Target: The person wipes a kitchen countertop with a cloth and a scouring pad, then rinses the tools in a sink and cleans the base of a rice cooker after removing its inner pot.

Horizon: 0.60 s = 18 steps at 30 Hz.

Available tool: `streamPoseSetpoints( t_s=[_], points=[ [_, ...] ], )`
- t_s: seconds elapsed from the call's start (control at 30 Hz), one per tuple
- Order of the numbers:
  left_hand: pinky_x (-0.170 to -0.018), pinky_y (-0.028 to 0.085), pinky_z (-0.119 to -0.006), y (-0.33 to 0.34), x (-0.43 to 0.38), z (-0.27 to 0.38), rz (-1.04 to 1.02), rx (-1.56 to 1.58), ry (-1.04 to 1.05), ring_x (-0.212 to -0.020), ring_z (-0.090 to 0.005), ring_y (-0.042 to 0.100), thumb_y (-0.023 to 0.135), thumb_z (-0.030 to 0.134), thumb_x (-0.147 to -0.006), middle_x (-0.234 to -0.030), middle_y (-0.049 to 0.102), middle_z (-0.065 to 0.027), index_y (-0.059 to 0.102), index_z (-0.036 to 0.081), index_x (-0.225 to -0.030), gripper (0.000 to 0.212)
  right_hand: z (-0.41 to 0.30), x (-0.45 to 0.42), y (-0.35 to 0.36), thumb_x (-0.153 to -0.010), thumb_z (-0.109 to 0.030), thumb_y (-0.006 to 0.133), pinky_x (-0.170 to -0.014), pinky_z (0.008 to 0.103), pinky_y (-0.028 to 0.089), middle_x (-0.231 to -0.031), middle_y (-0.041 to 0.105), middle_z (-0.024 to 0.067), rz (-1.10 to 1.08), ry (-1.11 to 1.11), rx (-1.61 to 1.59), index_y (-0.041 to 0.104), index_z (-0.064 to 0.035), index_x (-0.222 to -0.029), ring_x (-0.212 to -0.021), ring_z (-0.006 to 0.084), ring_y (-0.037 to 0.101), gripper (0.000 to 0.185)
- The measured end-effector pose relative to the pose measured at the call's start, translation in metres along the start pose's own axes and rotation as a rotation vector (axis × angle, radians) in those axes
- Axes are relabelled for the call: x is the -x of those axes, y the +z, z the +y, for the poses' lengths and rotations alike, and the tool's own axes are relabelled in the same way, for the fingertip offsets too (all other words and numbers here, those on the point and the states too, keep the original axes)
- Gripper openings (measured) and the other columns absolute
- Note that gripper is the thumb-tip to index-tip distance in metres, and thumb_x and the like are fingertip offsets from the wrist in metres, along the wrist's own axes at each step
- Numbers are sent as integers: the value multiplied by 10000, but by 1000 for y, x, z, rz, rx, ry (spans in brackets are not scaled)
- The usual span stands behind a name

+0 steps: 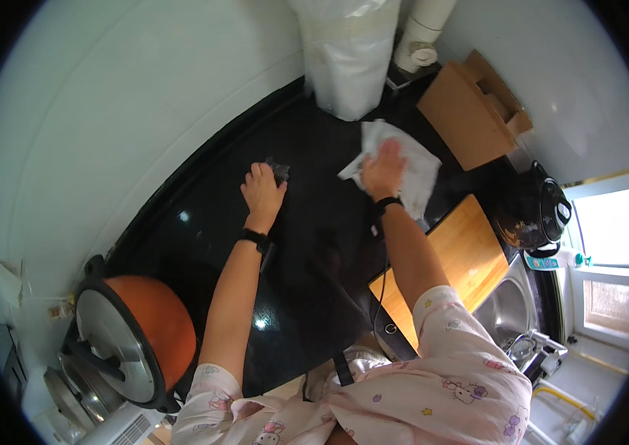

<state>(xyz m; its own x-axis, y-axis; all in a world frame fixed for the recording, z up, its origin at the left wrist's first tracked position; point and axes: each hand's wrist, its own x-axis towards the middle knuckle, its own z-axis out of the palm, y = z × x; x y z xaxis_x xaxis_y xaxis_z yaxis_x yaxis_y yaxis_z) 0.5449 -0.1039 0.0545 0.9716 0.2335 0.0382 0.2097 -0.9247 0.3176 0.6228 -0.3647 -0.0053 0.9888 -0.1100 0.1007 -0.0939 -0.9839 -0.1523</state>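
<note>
My left hand is curled against a small crumpled piece of shiny, see-through material, perhaps plastic film, at its thumb side. Part of that piece is hidden behind the fingers. Farther right, my right hand lies palm down on a spread white cloth, with its fingers slightly blurred. The cloth is creased, and one corner sticks out to the left of the hand. Both hands rest over the glossy black countertop, where small wet-looking marks and light reflections show.
An orange pot with a glass lid stands at the left. A plastic-wrapped white bundle, a white pipe and a cardboard box line the back. At right are a wooden board, a black appliance, a spray bottle and a sink.
</note>
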Motion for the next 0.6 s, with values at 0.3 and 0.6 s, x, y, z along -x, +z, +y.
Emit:
streamPoseSetpoints(
  t_s=[0.3,0.6],
  points=[
    [-777,461,-494,-29,31,-51,-76,45,-238,-957,-354,597,694,326,-750,-1036,578,-125,557,191,-1126,422,-87,60,-3,-829,-288,547,-1144,456,159,-1501,285,159,-230,-820,-216,350,-36,-1413,-1410,276,223,665],
    [-737,471,-338,-99,229,-89,236,496,-569,-851,-249,589,725,146,-770,-970,553,-115,565,55,-1100,378,-209,-23,51,-905,-422,381,-1141,498,111,-1518,268,149,27,-535,-20,322,-27,-1435,-1423,274,196,663]
  ],
)
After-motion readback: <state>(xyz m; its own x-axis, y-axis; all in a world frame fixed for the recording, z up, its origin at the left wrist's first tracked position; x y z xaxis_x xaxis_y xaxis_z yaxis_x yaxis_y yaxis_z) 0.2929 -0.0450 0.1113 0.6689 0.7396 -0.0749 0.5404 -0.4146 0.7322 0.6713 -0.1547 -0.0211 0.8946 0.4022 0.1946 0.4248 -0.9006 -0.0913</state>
